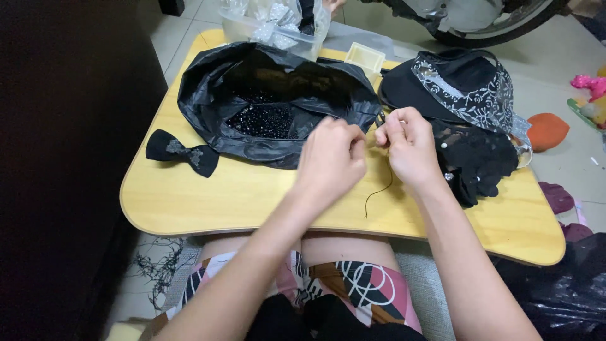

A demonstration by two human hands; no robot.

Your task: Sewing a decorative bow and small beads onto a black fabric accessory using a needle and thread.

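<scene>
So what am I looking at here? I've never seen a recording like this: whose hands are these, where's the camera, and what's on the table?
The camera sits on the person's head and looks down, so both hands are their own. The left hand and right hand meet over a small yellow lap table, pinching a thin dark thread that hangs between them. On the table lie a black plastic bag with black beads, a black bow and black lace pieces.
</scene>
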